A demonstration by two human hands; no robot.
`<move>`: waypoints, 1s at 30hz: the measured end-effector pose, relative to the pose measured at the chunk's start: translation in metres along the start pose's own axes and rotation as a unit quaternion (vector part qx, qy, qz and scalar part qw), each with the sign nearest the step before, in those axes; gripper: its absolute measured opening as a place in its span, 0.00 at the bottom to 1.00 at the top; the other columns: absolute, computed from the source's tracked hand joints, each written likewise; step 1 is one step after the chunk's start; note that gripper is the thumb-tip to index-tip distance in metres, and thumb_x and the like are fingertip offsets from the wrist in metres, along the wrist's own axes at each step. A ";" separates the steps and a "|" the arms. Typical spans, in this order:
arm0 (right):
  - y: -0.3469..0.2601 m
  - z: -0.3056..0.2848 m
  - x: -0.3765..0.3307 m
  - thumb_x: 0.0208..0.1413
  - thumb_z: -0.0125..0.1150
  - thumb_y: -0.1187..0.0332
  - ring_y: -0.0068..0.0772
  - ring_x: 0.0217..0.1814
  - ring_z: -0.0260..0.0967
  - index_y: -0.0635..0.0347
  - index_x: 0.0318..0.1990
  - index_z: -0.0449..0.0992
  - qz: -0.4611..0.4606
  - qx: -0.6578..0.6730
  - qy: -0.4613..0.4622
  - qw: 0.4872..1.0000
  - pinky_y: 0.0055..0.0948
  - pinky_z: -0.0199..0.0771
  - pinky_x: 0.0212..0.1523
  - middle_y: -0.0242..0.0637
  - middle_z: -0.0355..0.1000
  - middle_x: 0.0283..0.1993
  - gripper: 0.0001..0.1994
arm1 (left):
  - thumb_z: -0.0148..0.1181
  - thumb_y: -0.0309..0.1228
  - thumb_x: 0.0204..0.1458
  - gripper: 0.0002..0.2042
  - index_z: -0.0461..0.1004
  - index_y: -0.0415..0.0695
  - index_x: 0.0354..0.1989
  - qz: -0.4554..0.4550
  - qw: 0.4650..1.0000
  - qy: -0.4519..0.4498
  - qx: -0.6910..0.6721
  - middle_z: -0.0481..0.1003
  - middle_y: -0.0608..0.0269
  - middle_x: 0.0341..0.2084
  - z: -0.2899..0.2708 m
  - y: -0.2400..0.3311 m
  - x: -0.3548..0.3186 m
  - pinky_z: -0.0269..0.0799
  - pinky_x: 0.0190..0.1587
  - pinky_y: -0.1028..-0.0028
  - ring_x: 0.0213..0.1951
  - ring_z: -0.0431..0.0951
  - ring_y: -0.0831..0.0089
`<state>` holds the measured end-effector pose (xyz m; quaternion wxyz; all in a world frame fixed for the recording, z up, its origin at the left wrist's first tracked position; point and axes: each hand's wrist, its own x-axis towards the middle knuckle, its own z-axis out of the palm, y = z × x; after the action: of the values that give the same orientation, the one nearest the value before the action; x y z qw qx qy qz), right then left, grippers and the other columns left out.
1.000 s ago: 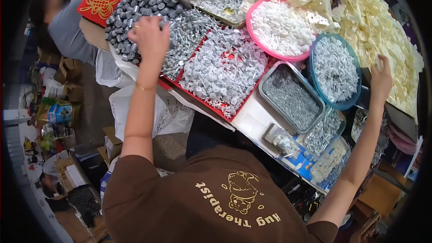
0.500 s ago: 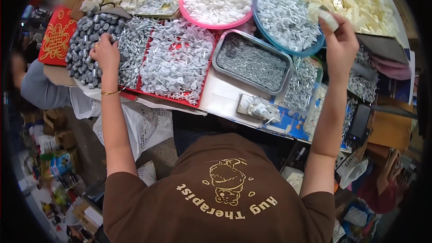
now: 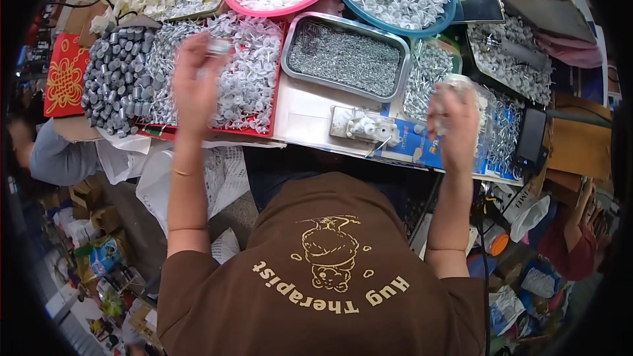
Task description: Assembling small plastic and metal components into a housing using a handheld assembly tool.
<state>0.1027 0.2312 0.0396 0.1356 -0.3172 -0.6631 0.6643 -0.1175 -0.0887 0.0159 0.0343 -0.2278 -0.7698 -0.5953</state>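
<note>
Pinching a small silver part (image 3: 219, 47), the left hand (image 3: 196, 86); right hand (image 3: 455, 122) grip seemingly closed on a pale piece (image 3: 455, 86).

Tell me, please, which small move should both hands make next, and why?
Probably bring the left hand and right hand together over the small metal fixture. The left holds a small grey cylinder, the right a pale part, and both are raised apart above the table.

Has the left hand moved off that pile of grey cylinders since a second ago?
Yes. The left hand has left the grey cylinders and is now raised over the red tray beside them, holding a small silvery piece.
</note>
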 end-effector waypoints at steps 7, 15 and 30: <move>0.014 0.009 -0.012 0.63 0.62 0.68 0.15 0.22 0.66 0.60 0.45 0.73 -0.052 -0.001 0.029 0.998 0.17 0.62 0.18 0.28 0.72 0.27 0.07 | 0.73 0.25 0.50 0.17 0.76 0.39 0.47 0.086 0.967 -0.236 -0.041 0.78 0.61 0.37 0.129 0.069 -0.055 0.75 0.38 0.75 0.35 0.77 0.76; 0.041 -0.005 -0.022 0.61 0.66 0.69 0.12 0.23 0.65 0.61 0.42 0.77 -0.068 -0.027 0.029 0.997 0.16 0.62 0.22 0.26 0.73 0.28 0.07 | 0.78 0.34 0.40 0.17 0.81 0.45 0.39 0.140 0.951 -0.273 0.039 0.74 0.65 0.31 0.156 0.072 -0.071 0.67 0.40 0.69 0.36 0.72 0.68; 0.045 0.001 -0.035 0.64 0.63 0.70 0.15 0.35 0.67 0.61 0.47 0.73 -0.115 -0.019 -0.002 0.993 0.17 0.67 0.34 0.28 0.73 0.37 0.08 | 0.73 0.48 0.38 0.22 0.79 0.49 0.40 0.270 0.890 -0.262 0.257 0.73 0.69 0.35 0.163 0.064 -0.078 0.53 0.54 0.60 0.41 0.72 0.68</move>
<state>0.1402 0.2057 0.0046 0.2036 -0.2398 -0.7083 0.6320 0.0125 0.0509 0.0018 0.0482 -0.5572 -0.7861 -0.2630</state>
